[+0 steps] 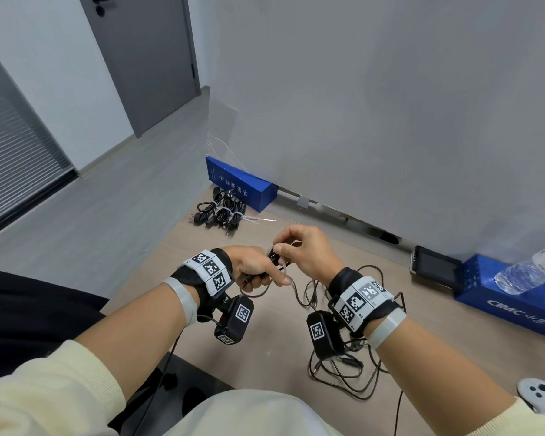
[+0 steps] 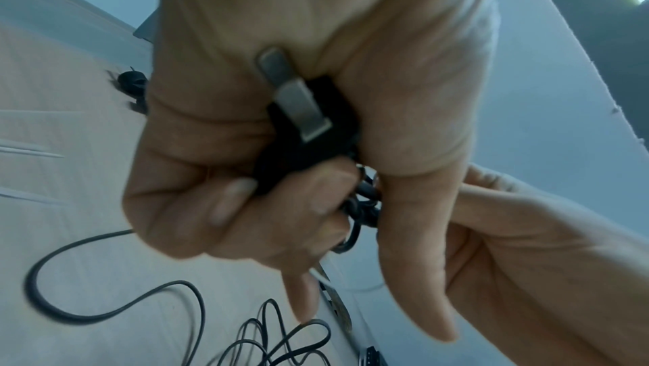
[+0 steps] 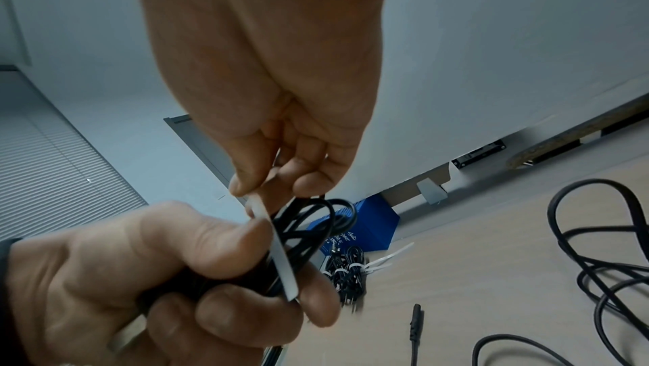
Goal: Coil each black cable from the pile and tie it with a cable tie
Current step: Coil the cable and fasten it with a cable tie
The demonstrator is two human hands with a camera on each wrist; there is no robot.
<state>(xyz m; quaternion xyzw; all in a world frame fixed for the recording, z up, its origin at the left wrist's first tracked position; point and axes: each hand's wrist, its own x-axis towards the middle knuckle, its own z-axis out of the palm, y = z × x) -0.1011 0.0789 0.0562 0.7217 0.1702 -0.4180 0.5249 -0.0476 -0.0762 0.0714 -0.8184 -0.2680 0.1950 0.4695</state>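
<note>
Left to right across the head view. At the far edge of the pale wooden tabletop (image 1: 183,265), beside a long blue cardboard box (image 1: 243,187), lie the finished bundles of black cable bound with white ties (image 1: 222,212), with spare white cable ties (image 1: 260,219) just next to them; this placement appears to keep completed work and fresh ties well apart from the untidy supply. At centre left, the left hand (image 1: 250,267) is closed tightly round the coiled black cable with its flat-pinned plug (image 2: 298,127), fingers and thumb curled about the loops, and the metal pins project toward the left wrist camera; the firm fist presumably stops the loops springing apart while binding proceeds. Immediately to its right and touching the same coil, the right hand (image 1: 306,253) is narrowed to a pinch, thumb and forefinger gripping the upper end of a translucent white plastic cable tie (image 3: 277,250). In the right wrist view the strip runs down across the coil to the left fingertips, laid crosswise so that it can encircle all loops at once. Whether its tail has entered the locking head cannot be told. By judgement, the step in hand is wrapping the tie. Lower right on the tabletop, the loose pile of tangled black cables (image 1: 353,369) awaits coiling; farther right stand a second blue box (image 1: 510,306) and a clear plastic water bottle (image 1: 529,272).
</note>
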